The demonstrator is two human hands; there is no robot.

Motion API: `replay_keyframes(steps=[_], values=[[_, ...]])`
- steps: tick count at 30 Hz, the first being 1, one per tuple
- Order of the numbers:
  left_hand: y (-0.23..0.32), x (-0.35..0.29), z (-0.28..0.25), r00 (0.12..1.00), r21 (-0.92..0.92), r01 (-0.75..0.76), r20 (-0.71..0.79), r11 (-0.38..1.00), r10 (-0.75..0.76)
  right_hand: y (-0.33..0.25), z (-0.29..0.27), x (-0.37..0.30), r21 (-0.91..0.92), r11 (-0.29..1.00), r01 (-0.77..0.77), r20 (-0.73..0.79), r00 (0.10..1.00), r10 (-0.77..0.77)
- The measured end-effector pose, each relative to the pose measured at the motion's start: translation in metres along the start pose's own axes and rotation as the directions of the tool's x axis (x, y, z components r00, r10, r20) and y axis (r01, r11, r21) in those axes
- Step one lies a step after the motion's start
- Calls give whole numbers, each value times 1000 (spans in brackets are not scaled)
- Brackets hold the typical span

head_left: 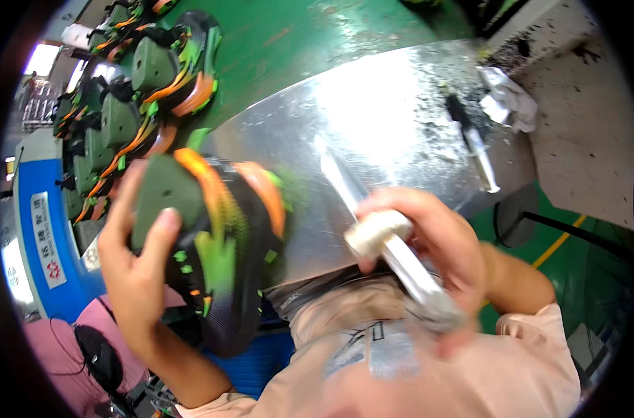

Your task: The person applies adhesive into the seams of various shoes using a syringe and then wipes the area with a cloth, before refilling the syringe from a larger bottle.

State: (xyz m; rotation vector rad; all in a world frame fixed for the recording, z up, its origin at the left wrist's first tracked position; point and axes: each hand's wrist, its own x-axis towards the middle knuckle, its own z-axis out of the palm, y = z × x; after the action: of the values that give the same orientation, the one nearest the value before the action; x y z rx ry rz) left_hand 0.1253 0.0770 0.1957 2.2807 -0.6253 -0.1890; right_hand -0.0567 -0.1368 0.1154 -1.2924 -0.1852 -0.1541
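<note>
My left hand point(132, 272) is closed around a shoe point(223, 258), its thumb pressed on the dark green last point(165, 191) that fills the opening. Black, bright green and orange make up the shoe, which is tilted, toe towards me, and partly smeared by motion. To its right, my right hand point(446, 233) grips a long, pointed, silvery blade-like tool point(341, 174) with a whitish wrapped collar. The tip points away from me over the metal tabletop; the near end is blurred, and its exact kind I cannot make out. Tool and shoe are apart.
Several similar shoes on green lasts point(153, 66) stand at the far left. On the shiny metal tabletop point(289, 118), a black-and-white stick-like tool point(474, 143) lies near a crumpled white cloth point(508, 101), among dark specks. A pink-clad person point(66, 348) is at lower left.
</note>
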Motion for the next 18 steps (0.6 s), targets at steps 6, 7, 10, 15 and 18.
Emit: replay_keyframes(steps=[6, 7, 10, 15, 18], values=[[7, -33, -45, 953, 219, 200, 185, 955, -242, -31, -31, 0, -944, 327, -46, 59, 951, 304], [11, -38, -52, 959, 278, 79, 241, 957, -149, -40, -35, -10, -935, 350, -54, 46, 962, 270], [18, -28, -64, 928, 659, -345, 347, 668, 137, -51, -53, -30, -964, -66, -256, -256, 967, -18], [-8, 20, -50, 767, 342, -600, 502, 723, 399, -26, -68, -46, -940, -145, -310, -293, 947, -128], [-28, 21, -53, 676, 176, -696, 489, 696, 551, -30, -62, -67, -908, -181, -378, -380, 925, -24]])
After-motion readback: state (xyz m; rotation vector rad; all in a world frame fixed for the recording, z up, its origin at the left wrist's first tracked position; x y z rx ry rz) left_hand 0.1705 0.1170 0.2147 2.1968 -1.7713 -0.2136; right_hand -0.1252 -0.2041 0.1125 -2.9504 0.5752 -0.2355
